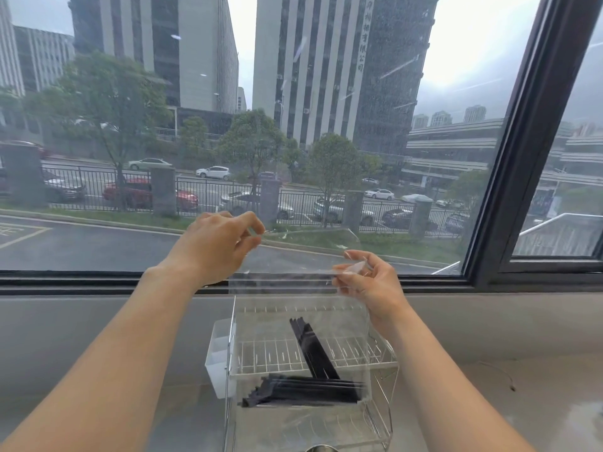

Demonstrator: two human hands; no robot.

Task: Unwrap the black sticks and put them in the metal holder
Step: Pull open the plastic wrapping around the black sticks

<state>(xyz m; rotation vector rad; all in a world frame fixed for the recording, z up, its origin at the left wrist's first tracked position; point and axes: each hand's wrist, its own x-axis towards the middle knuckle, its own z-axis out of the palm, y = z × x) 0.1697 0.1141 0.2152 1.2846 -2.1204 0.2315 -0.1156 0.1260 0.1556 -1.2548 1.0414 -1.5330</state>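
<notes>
Both my hands hold a clear plastic bag [293, 318] up in front of the window. My left hand [217, 246] pinches one top edge of its mouth, and my right hand [367, 282] pinches the other, lower and to the right. A bundle of black sticks [303, 391] lies crosswise in the bottom of the hanging bag. Behind it, more black sticks [313, 347] lean on the white wire rack [261, 350]. The rim of a metal holder [321, 449] peeks in at the bottom edge, mostly cut off.
A white plastic caddy [218, 357] hangs on the rack's left side. The rack stands on a grey stone sill [81, 337] under a large window with a dark frame [522, 158]. A thin wire [499, 373] lies on the sill at the right.
</notes>
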